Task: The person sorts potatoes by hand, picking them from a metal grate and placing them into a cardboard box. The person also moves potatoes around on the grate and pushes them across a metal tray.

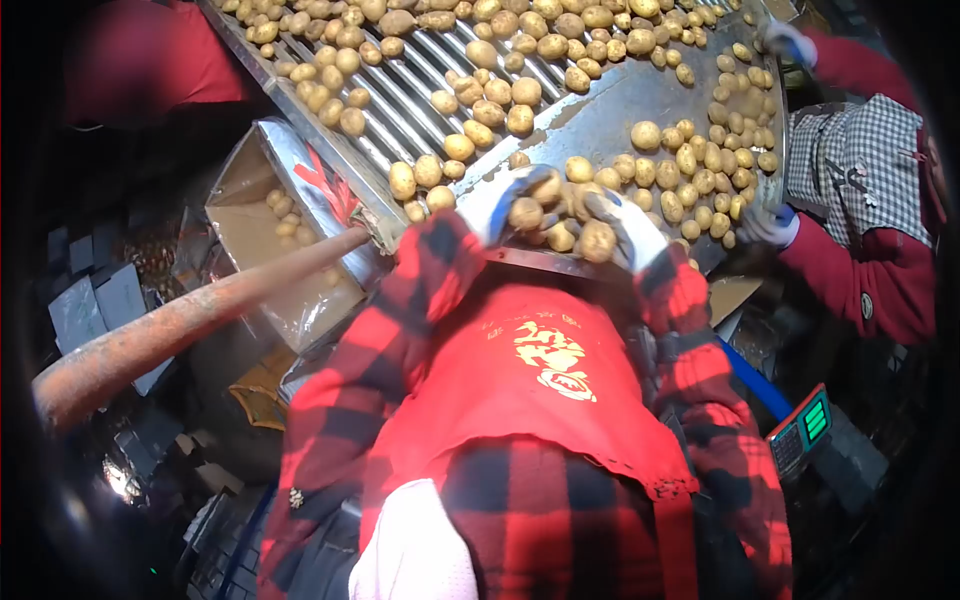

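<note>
Both of my hands wear white and blue gloves at the near edge of a metal sorting table [600, 115]. My left hand [500, 205] curves around the left side of a cluster of potatoes [560, 236]. On the cluster's right side, my right hand [625, 225] has its fingers bent over potatoes, one of them at its fingertips. The cluster lies between the two palms, against the table's edge. More loose potatoes [690, 170] spread to the right of my hands, and others [485, 112] rest on the metal bars beyond.
A lined carton [235, 215] with potatoes stands at the left, behind a rusty pole [200, 310] with red ribbon. A co-worker in a checked apron [870, 160] reaches in from the right with gloved hands. A scale [800, 430] is at lower right.
</note>
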`<action>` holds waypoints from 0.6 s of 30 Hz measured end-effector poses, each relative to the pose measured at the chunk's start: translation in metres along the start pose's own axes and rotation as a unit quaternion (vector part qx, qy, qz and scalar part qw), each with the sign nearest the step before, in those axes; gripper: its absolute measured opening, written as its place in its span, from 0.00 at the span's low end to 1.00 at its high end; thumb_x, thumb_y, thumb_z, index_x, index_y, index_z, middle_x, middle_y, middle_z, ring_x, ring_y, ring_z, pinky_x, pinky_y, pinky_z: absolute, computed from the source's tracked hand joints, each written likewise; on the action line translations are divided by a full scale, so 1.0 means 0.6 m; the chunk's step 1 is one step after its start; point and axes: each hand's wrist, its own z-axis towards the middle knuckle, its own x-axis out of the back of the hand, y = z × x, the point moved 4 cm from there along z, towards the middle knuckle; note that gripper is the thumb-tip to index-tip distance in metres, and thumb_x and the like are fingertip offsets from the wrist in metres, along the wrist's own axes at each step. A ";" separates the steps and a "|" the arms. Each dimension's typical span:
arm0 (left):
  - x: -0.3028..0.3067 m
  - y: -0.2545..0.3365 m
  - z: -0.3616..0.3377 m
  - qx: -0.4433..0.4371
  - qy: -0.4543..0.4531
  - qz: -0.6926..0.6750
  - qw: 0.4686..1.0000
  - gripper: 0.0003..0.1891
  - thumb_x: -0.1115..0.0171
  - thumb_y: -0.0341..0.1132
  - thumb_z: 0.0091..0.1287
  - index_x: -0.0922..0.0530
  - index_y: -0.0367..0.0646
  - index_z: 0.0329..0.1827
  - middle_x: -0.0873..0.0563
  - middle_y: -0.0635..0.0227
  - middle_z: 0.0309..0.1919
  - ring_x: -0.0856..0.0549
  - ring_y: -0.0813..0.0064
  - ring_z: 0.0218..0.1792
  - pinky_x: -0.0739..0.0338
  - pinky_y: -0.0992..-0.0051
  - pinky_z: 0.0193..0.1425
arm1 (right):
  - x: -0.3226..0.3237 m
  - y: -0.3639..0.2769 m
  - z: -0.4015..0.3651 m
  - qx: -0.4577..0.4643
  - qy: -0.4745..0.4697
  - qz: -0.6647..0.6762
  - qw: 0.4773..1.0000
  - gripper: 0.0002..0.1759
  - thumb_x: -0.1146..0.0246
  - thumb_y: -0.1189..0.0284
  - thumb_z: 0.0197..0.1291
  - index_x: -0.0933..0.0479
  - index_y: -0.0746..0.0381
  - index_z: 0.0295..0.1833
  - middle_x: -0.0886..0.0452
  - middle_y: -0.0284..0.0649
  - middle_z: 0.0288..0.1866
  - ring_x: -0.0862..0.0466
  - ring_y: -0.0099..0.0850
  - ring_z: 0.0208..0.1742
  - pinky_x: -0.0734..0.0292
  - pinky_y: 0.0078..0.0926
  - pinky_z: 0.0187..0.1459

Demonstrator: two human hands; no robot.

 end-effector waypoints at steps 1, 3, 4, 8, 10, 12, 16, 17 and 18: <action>0.005 0.030 0.013 0.027 -0.019 0.060 0.998 0.26 0.37 0.41 0.73 0.27 0.38 0.70 0.17 0.55 0.61 0.17 0.64 0.62 0.20 0.69 0.60 | 0.003 0.005 0.027 0.006 -0.064 0.026 0.998 0.22 0.35 0.66 0.73 0.26 0.64 0.67 0.18 0.37 0.53 0.16 0.28 0.49 0.16 0.23 0.43; 0.004 0.062 0.035 0.043 -0.052 0.133 0.989 0.26 0.38 0.40 0.73 0.28 0.39 0.71 0.16 0.55 0.58 0.17 0.64 0.60 0.21 0.68 0.60 | 0.037 0.015 0.056 -0.057 -0.108 0.130 0.984 0.28 0.35 0.69 0.72 0.32 0.65 0.72 0.20 0.40 0.58 0.16 0.29 0.54 0.16 0.23 0.51; 0.001 0.074 0.044 0.048 -0.064 0.155 0.985 0.26 0.38 0.40 0.72 0.28 0.39 0.71 0.16 0.55 0.57 0.16 0.64 0.59 0.21 0.67 0.61 | 0.069 0.017 0.051 -0.056 -0.113 0.132 0.983 0.28 0.35 0.69 0.72 0.32 0.65 0.72 0.20 0.40 0.58 0.16 0.29 0.54 0.16 0.23 0.51; 0.008 0.106 0.045 0.025 -0.028 0.118 0.992 0.26 0.38 0.38 0.71 0.26 0.40 0.70 0.15 0.57 0.53 0.15 0.66 0.55 0.21 0.65 0.61 | 0.135 0.004 -0.041 0.217 -0.033 -0.276 0.936 0.42 0.35 0.72 0.69 0.47 0.66 0.82 0.28 0.45 0.70 0.22 0.34 0.65 0.22 0.29 0.64; -0.053 0.062 0.041 0.179 -0.029 -0.371 0.911 0.18 0.35 0.35 0.69 0.23 0.41 0.59 0.16 0.60 0.50 0.17 0.69 0.53 0.23 0.65 0.60 | 0.122 0.009 -0.088 0.197 -0.101 -0.255 0.941 0.36 0.38 0.75 0.71 0.42 0.62 0.80 0.25 0.47 0.68 0.20 0.36 0.61 0.19 0.34 0.60; -0.048 0.070 0.002 0.058 -0.050 -0.581 0.810 0.06 0.37 0.33 0.70 0.24 0.45 0.46 0.19 0.64 0.44 0.19 0.68 0.50 0.25 0.65 0.57 | 0.101 0.041 -0.096 0.063 -0.191 0.070 0.977 0.33 0.42 0.58 0.76 0.40 0.60 0.79 0.23 0.47 0.66 0.17 0.42 0.57 0.15 0.34 0.49; 0.008 0.117 -0.177 -0.192 -0.024 -0.679 0.708 0.12 0.39 0.27 0.69 0.35 0.48 0.35 0.27 0.69 0.41 0.23 0.68 0.47 0.27 0.66 0.60 | -0.105 0.053 -0.118 -0.161 -0.246 0.089 0.952 0.35 0.44 0.55 0.77 0.44 0.58 0.82 0.29 0.50 0.74 0.23 0.47 0.70 0.18 0.36 0.54; 0.014 0.106 -0.250 -0.008 0.020 -0.760 0.649 0.15 0.33 0.31 0.67 0.36 0.48 0.36 0.27 0.70 0.40 0.22 0.69 0.48 0.26 0.66 0.63 | -0.155 0.069 -0.116 -0.202 -0.282 0.046 0.937 0.36 0.47 0.51 0.78 0.43 0.59 0.82 0.29 0.49 0.75 0.23 0.49 0.70 0.19 0.34 0.51; 0.036 0.093 -0.294 -0.144 0.057 -0.708 0.689 0.14 0.30 0.36 0.66 0.30 0.46 0.40 0.23 0.69 0.44 0.20 0.67 0.53 0.25 0.65 0.65 | -0.211 0.084 -0.111 -0.226 -0.321 -0.003 0.920 0.35 0.49 0.53 0.80 0.45 0.59 0.83 0.27 0.51 0.72 0.19 0.45 0.67 0.17 0.32 0.49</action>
